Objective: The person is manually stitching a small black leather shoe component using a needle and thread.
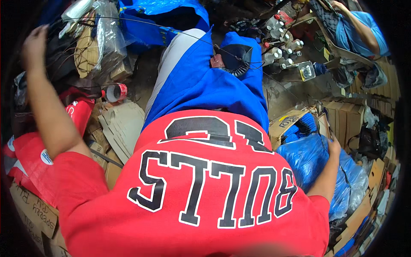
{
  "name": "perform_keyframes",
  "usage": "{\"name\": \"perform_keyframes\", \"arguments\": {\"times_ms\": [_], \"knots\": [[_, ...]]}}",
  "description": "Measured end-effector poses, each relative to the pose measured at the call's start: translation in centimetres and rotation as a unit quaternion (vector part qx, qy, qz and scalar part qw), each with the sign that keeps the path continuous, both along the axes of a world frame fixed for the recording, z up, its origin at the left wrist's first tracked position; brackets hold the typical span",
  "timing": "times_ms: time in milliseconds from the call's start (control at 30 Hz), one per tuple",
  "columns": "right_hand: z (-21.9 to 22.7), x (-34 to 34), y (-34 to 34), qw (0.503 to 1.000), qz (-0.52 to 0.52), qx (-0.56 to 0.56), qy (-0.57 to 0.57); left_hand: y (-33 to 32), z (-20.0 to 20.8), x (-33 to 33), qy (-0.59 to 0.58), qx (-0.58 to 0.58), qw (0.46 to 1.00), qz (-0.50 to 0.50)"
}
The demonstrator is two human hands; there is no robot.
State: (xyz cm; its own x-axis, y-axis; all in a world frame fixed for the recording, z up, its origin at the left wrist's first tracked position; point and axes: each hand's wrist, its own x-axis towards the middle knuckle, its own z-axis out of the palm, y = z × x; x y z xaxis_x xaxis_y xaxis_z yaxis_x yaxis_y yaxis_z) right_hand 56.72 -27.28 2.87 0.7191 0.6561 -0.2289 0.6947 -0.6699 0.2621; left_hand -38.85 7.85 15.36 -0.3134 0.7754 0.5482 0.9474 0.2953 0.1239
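My left hand (36,47) is raised at the far left, fingers closed on the end of a thin dark wire (147,22). From there the wire stretches across to my lap. A black round part (235,58) with a ribbed rim rests on my blue shorts. A small reddish-brown block (217,61) sits at its left edge, and the wire passes over the part. Low at the right, my right hand (334,147) is closed beside a blue plastic bag (304,156). Something thin and dark shows at its fingertips; I cannot make out what.
A cardboard box (286,125) stands by the blue bag. Several plastic bottles (276,32) lie at the far right. A large blue bag (192,13) is ahead, and flattened cardboard (122,128) lies on the left. Another person's arm (361,32) shows at the far right.
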Motion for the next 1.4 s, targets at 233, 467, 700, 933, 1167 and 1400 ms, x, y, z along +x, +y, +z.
{"name": "perform_keyframes", "arguments": {"times_ms": [233,467,700,933,1167,1400], "knots": [[-2.1,-28.0,15.3,0.758,0.177,0.247,0.577,-9.2,-13.0,32.2,-0.23,-0.146,0.779,-0.564],[-1.7,-32.0,18.5,0.683,0.123,0.178,0.697,-9.2,-13.7,31.8,-0.294,-0.314,0.758,-0.491],[-2.7,-25.0,16.7,0.688,-0.028,0.257,0.678,-6.6,-17.4,24.3,-0.532,-0.108,0.738,-0.401],[1.1,-31.1,20.5,0.725,0.297,0.273,0.558,-6.8,-13.7,36.3,-0.282,-0.147,0.682,-0.658],[0.8,-32.7,23.1,0.733,0.349,0.234,0.535,-5.2,-14.8,41.0,-0.321,-0.293,0.622,-0.651],[-0.7,-32.8,22.6,0.688,0.42,0.254,0.534,-4.7,-14.3,41.7,-0.426,-0.487,0.537,-0.541]]}}
